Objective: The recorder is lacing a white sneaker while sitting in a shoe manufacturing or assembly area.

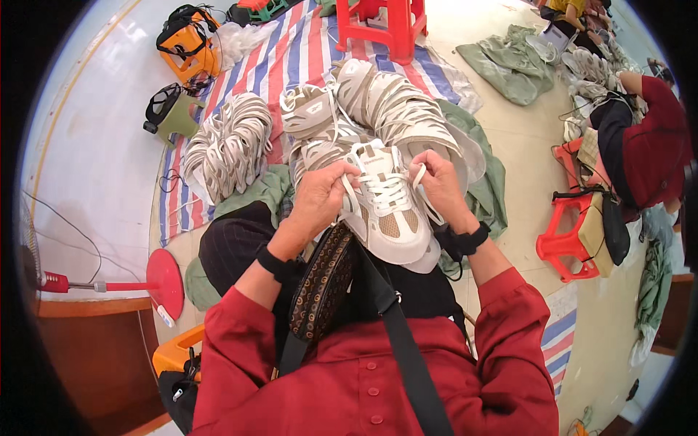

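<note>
A white and tan sneaker upper (396, 224) rests over my lap with its toe toward me. Its white lace (390, 193) crosses the tongue in several rows. My left hand (321, 195) pinches one loose end of that lace at the shoe's left side. On the other side, my right hand (440, 186) grips the other end between closed fingers. Both ends are held out from the eyelets. Just beyond my hands lie more matching uppers, one row (398, 107) nested together and curving away to the right.
Another nested bundle of uppers (229, 142) sits at left on a striped sheet (291, 51). Red stools (392, 30) stand at far centre and right. A person in a dark red top (658, 138) works at right. A round red base with a pole (165, 288) is at left.
</note>
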`<action>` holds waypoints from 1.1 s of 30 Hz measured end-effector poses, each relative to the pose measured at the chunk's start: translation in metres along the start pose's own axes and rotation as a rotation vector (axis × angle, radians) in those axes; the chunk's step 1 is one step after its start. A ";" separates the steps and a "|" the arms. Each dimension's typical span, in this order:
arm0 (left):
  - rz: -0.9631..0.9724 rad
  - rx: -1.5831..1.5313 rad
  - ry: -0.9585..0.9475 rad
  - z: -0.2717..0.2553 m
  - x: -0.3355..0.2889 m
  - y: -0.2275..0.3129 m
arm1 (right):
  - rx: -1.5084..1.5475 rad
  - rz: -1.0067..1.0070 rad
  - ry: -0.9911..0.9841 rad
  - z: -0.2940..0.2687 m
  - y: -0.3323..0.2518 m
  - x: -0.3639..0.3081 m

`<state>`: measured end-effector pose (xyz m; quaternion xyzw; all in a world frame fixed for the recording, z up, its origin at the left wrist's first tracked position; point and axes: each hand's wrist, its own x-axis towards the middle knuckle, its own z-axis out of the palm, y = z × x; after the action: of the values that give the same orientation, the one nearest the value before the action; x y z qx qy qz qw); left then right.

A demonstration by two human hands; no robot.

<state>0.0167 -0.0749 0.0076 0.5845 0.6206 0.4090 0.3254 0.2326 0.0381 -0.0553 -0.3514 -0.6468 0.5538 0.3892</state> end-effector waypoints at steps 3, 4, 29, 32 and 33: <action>0.013 -0.017 0.131 0.009 0.006 -0.018 | 0.054 0.059 0.023 0.002 0.001 -0.003; 0.008 -0.018 0.128 0.011 0.007 -0.023 | 0.054 0.065 0.024 0.002 0.000 -0.003; 0.100 0.067 0.261 0.022 -0.003 -0.015 | -0.013 0.183 -0.104 -0.001 -0.008 0.006; 0.101 0.024 0.244 0.023 -0.003 -0.017 | -0.019 0.167 -0.108 0.001 -0.009 0.005; 0.100 0.024 0.249 0.024 -0.003 -0.016 | -0.020 0.166 -0.113 0.001 -0.009 0.005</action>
<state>0.0305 -0.0745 -0.0179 0.5630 0.6312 0.4868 0.2182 0.2295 0.0411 -0.0456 -0.3758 -0.6418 0.5967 0.3014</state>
